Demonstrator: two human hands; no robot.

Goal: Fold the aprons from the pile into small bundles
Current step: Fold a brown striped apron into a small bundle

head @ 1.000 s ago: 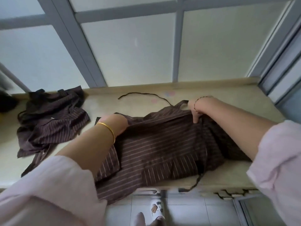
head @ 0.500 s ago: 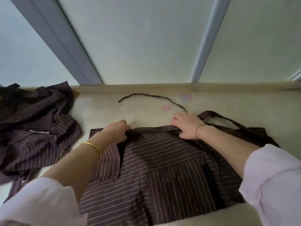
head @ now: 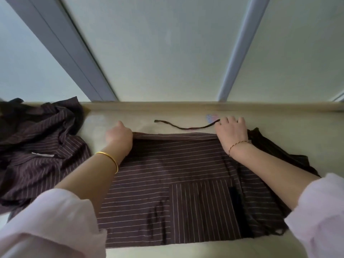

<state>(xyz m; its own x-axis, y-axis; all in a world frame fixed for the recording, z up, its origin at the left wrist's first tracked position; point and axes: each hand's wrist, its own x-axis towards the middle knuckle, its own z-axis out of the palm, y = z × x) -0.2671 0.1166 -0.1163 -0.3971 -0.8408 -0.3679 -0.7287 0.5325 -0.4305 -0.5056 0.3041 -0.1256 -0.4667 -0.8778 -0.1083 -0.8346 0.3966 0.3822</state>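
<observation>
- Apron (head: 176,174), brown-striped, is spread flat in the middle of the worktop (head: 186,112).
- Its far left corner is clamped by the curled fingers of the left hand (head: 119,136).
- Its far right corner is pressed by the right hand (head: 231,133), fingers straight and slightly apart.
- A pile of aprons (head: 37,155) is heaped at the left.

Beige bench (head: 279,116) with a raised lip (head: 167,106) along the back, sitting right under a big frosted window (head: 167,53). Grey-blue frame bars (head: 74,53) slant across the glass. There's a faint pink-and-blue scribble (head: 211,117) near the lip.
</observation>
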